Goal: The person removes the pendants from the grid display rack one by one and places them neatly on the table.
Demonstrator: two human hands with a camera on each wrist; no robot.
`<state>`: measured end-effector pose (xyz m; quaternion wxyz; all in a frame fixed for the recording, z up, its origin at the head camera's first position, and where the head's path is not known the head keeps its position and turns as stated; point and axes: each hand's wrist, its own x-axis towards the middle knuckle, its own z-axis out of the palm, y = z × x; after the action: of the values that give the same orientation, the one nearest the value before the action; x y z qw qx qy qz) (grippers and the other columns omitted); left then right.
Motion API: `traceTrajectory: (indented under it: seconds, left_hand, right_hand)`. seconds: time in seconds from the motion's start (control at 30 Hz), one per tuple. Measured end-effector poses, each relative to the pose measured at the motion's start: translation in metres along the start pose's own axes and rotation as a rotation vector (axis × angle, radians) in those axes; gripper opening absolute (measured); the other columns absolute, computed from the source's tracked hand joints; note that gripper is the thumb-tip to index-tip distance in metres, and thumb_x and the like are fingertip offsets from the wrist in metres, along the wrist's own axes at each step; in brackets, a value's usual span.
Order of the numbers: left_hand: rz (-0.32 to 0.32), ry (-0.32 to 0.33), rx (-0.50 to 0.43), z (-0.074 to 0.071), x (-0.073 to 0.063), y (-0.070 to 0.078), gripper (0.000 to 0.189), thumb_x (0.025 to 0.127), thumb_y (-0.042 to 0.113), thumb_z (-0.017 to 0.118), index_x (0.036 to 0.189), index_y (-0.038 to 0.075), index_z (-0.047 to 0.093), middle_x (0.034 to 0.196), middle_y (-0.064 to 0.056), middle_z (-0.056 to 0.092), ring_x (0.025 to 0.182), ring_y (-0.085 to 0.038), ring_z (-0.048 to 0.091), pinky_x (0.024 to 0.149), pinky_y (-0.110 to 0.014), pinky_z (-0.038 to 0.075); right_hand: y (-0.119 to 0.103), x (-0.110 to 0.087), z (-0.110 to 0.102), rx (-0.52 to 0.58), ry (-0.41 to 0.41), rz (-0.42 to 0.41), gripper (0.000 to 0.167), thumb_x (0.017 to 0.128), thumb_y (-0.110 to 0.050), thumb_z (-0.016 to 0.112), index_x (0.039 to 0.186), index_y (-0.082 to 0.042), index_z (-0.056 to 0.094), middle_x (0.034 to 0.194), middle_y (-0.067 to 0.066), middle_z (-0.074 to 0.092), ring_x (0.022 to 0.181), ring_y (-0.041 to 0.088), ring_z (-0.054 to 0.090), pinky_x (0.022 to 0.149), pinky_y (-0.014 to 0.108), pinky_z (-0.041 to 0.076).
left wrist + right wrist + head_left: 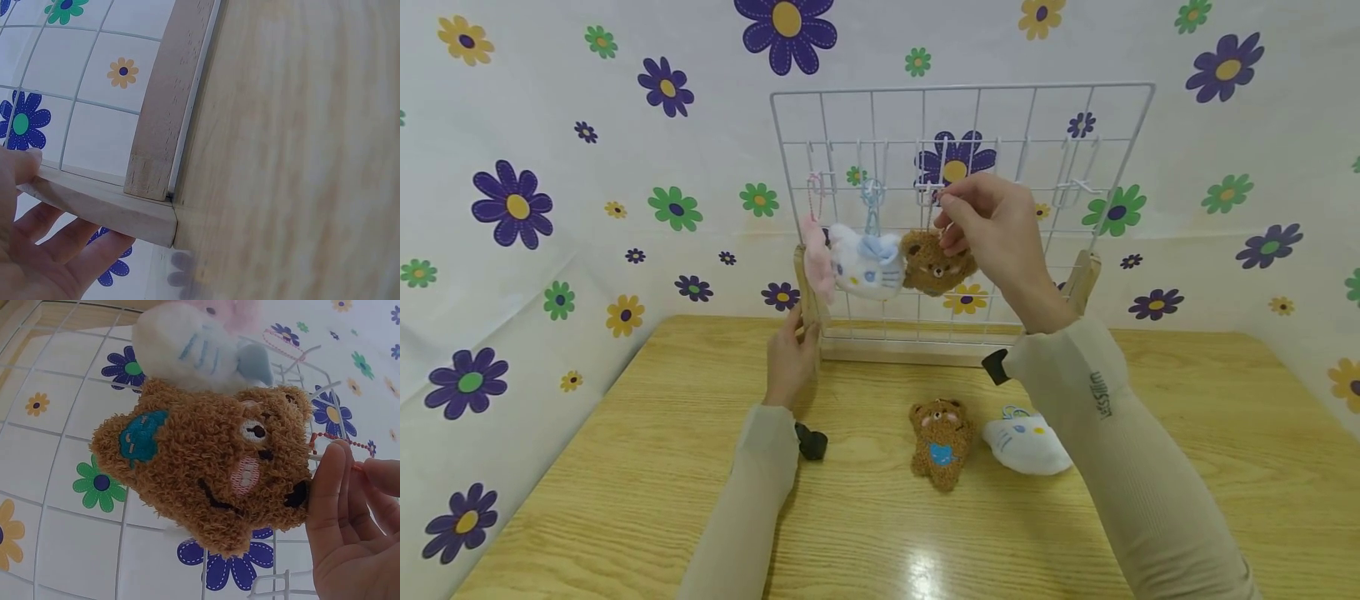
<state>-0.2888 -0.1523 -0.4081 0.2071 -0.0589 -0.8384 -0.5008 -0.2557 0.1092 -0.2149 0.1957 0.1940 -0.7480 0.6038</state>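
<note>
Pale sleeves (1157, 500) reach in from the bottom edge of the head view, dark pieces (811, 442) showing at the wrists. At the upper right of centre, the right hand (1000, 233) has its fingertips drawn close together, pinching the red bead chain (322, 434) of a brown bear plush (200, 444). That bear is in front of the wire rack (962, 88), near the middle of the frame; whether its chain is over a hook I cannot tell. Left of centre, the left hand (792, 354) grips the wooden side post (119, 214) of the rack, thumb on one face and fingers on the other, as the left wrist view shows.

On the rack's left part hang a pink plush (818, 258) by a pink bead chain and, just beside it, a white cat plush (867, 271) with a blue bow, by a blue clasp. White hooks (1078, 183) show at the upper right of the rack. Below, at lower centre, a second brown bear (942, 446) and another white plush (1030, 446) lie on the table (625, 475).
</note>
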Motion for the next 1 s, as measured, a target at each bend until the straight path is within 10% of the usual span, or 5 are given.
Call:
traceTrajectory:
  seconds: [1.0]
  left_hand:
    - [-0.012, 0.002, -0.011, 0.0, 0.0, 0.0, 0.043, 0.105, 0.003, 0.053, 0.147, -0.002, 0.047, 0.132, -0.033, 0.059, 0.117, -0.046, 0.062, 0.092, -0.054, 0.055]
  right_hand:
    - [0.016, -0.02, -0.003, -0.227, -0.079, 0.001, 0.015, 0.101, -0.005, 0.062, 0.097, 0.005, 0.072, 0.078, 0.012, 0.072, 0.072, 0.018, 0.067, 0.064, 0.02, 0.049]
